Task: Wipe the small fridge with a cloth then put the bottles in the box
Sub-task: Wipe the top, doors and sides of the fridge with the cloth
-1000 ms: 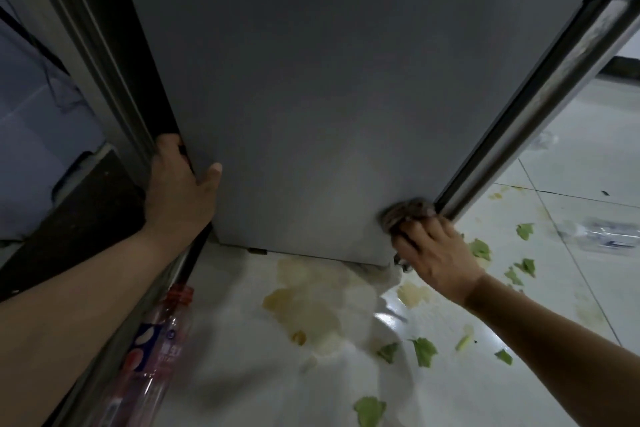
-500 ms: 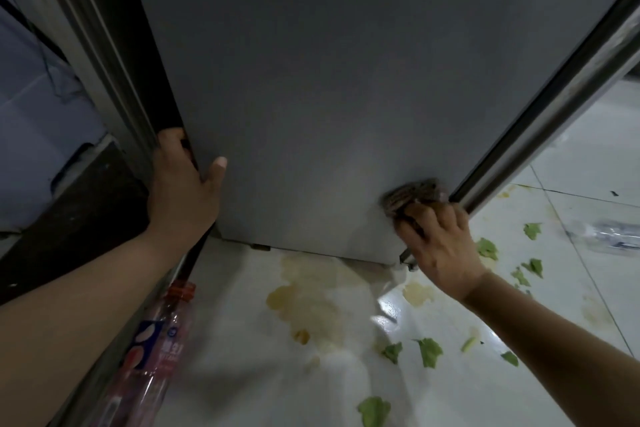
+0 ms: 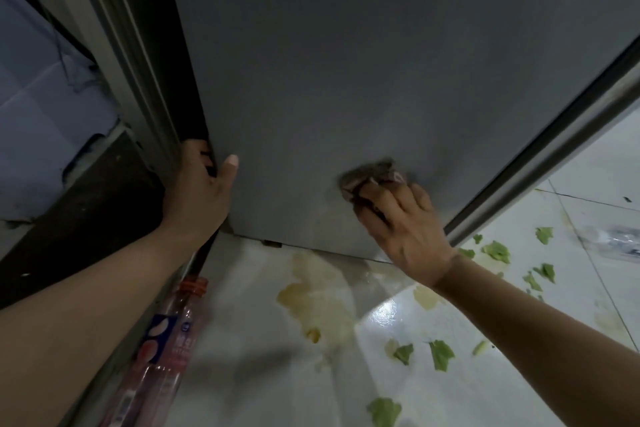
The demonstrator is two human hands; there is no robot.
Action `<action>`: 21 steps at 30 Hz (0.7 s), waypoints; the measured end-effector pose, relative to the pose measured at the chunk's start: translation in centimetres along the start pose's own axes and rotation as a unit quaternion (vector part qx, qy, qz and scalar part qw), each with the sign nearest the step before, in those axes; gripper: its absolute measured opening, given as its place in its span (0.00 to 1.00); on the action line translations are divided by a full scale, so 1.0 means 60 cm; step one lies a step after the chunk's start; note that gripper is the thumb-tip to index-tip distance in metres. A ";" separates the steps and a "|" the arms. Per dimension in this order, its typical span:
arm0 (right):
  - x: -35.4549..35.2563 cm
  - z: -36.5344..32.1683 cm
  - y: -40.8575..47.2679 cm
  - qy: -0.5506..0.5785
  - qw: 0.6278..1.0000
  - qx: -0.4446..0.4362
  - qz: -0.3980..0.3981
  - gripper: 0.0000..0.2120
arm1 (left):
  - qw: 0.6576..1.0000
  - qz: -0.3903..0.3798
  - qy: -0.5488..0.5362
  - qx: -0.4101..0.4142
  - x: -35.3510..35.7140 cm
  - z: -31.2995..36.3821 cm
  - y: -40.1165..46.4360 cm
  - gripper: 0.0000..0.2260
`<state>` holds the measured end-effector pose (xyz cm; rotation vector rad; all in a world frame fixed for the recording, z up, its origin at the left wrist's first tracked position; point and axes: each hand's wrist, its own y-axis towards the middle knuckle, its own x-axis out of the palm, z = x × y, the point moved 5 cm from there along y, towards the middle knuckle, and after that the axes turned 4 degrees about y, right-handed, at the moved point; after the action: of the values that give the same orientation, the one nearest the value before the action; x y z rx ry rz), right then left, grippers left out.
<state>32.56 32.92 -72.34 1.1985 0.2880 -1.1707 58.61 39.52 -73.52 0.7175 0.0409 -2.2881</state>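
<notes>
left hand (image 3: 201, 189): fingers hooked round an upright edge, thumb lying flat on the panel beside it, forearm reaching up from lower left | right hand (image 3: 405, 229): back of hand to camera, fingers bunched and pressing a cloth (image 3: 372, 176) against the panel, forearm stretched in from lower right

Matt grey painted-metal look on fridge side panel (image 3: 346, 62). Brushed, semi-gloss metal trim strip (image 3: 540, 163) along its edge. Rough brown cloth (image 3: 372, 173). Clear glossy plastic bottle (image 3: 162, 350). Glossy white floor tiles (image 3: 415, 402), stained.
</notes>
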 end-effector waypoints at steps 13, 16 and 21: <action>0.033 -0.068 0.071 0.007 0.996 -0.075 -0.052 0.12 | 0.998 -0.043 -0.017 -0.049 -0.006 -0.025 0.023 0.14; 0.040 -0.074 0.077 0.023 0.998 -0.049 -0.011 0.11 | 0.996 -0.060 -0.029 -0.055 -0.009 -0.024 0.022 0.13; 0.132 -0.148 0.038 -0.052 0.941 -0.211 -0.261 0.16 | 0.990 -0.123 -0.048 -0.049 -0.025 -0.036 0.022 0.09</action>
<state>41.24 35.72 -80.31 0.6903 0.7694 -1.5259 61.41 40.03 -74.37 0.5766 0.2069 -2.5329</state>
